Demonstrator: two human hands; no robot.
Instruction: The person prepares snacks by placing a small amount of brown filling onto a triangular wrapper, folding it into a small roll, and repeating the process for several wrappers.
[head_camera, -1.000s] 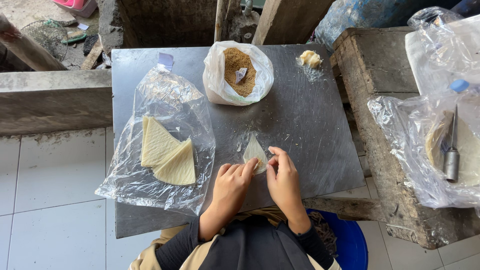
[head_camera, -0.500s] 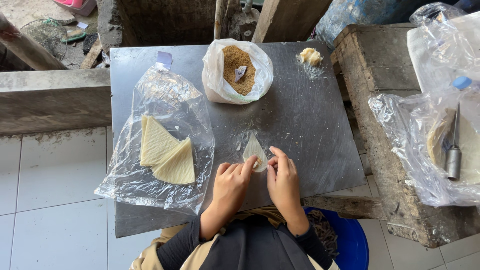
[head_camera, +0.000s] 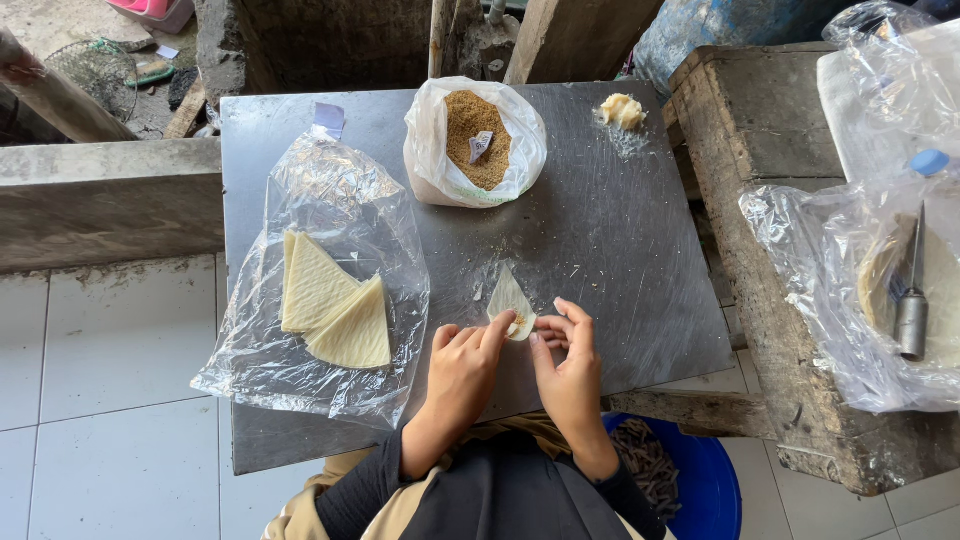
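My left hand (head_camera: 462, 372) and my right hand (head_camera: 570, 365) meet at the near edge of a grey metal table (head_camera: 620, 250). Between their fingertips they pinch a small pale wrapper (head_camera: 508, 298) folded into a pointed cone, with a bit of brown filling showing at its lower end. To the left lies a clear plastic bag (head_camera: 330, 200) holding two stacks of pale triangular wrappers (head_camera: 330, 305). At the far middle stands a white bag of brown crumbly filling (head_camera: 478, 140) with a small scoop in it.
A lump of pale dough or paste (head_camera: 622, 108) sits at the far right corner. A wooden bench (head_camera: 760, 150) on the right carries clear bags and a metal-handled tool (head_camera: 912, 320). A blue bucket (head_camera: 700, 480) with dark pieces stands below. White floor tiles lie left.
Both hands stay at the wrapper, with only small finger movements folding it. The bags have not moved.
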